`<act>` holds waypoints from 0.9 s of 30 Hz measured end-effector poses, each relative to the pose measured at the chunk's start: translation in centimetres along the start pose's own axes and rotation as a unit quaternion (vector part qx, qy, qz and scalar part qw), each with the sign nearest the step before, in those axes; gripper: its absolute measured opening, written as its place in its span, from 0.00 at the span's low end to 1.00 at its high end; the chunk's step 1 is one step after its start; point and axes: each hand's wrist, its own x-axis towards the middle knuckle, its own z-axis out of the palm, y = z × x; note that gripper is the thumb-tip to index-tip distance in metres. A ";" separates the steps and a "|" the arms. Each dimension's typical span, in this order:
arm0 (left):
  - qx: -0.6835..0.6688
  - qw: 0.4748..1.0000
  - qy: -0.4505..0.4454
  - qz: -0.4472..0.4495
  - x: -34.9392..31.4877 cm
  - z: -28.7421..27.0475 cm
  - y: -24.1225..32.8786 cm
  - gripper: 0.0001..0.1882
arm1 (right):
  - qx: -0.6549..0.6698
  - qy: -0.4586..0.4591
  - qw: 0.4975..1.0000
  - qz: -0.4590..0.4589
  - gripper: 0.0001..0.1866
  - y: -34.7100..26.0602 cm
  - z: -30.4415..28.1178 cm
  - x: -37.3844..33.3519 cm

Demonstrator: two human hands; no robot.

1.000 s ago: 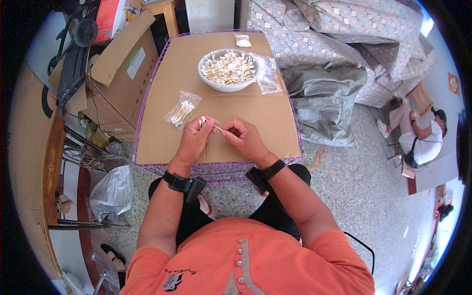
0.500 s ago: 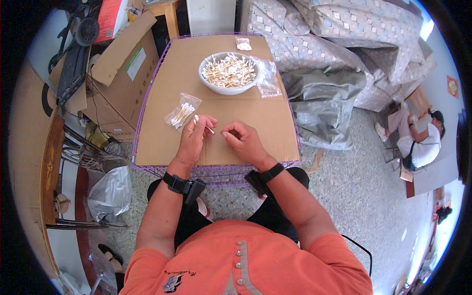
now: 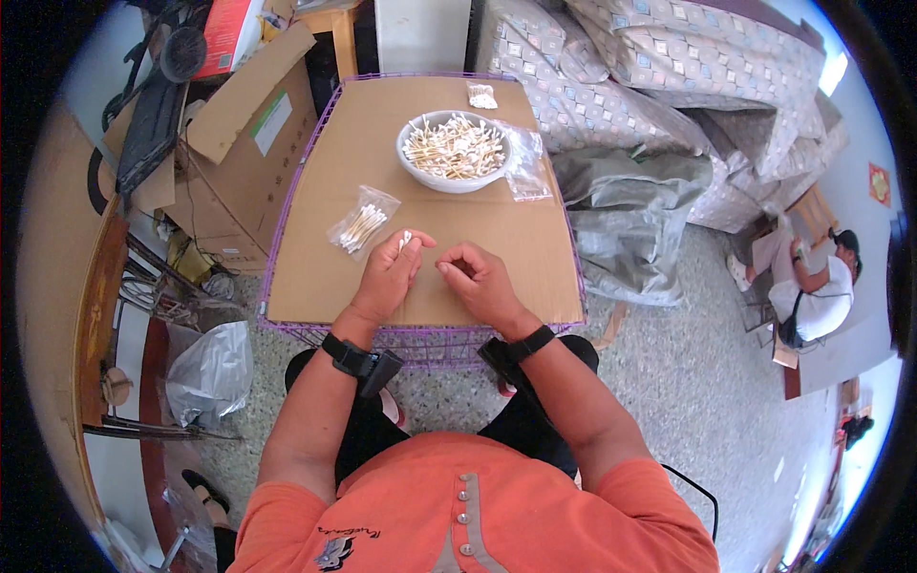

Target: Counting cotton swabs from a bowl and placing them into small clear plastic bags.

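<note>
Over the near half of the cardboard-topped table, my left hand (image 3: 385, 283) is closed on cotton swabs (image 3: 407, 238); a white tip shows above the thumb, and the fingers cover the sticks. Just beside it on the right, with a small gap between, my right hand (image 3: 480, 286) is curled with thumb against index finger; whatever it may hold is hidden. Beyond my left hand lies a clear plastic bag (image 3: 364, 222) with several swabs inside. Farther back stands a white bowl (image 3: 454, 183) heaped with loose cotton swabs (image 3: 453, 148).
Empty clear bags (image 3: 528, 170) lie right of the bowl, and a small packed bag (image 3: 481, 95) is behind it. Purple wire mesh (image 3: 420, 353) supports the cardboard (image 3: 478, 224). Left is a large carton (image 3: 244, 181); right, grey sheeting (image 3: 630, 220) and a seated person (image 3: 820, 291).
The swab stick that showed between my left fingers is now mostly covered. My right hand stays curled in nearly the same place. The view has shifted slightly.
</note>
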 end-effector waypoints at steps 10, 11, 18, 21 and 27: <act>0.012 1.000 -0.001 0.001 0.0 0.0 0.1 0.12 | 0.076 -0.015 0.994 0.077 0.04 -0.9 -0.5 0.4; 0.011 1.000 0.000 0.003 0.0 -0.1 0.1 0.12 | 0.089 -0.029 0.990 0.101 0.04 -1.2 -0.8 0.6; -0.009 1.000 -0.016 -0.002 0.2 0.0 0.0 0.13 | 0.039 -0.040 0.993 0.104 0.06 -0.6 -3.5 4.0; -0.016 1.000 -0.018 -0.010 0.3 -0.1 -0.1 0.13 | -0.069 -0.035 0.997 0.009 0.06 -0.7 -5.1 6.2; -0.012 1.000 -0.016 -0.016 0.5 0.0 -0.1 0.13 | -0.169 0.035 0.981 -0.084 0.11 -2.4 -7.0 10.3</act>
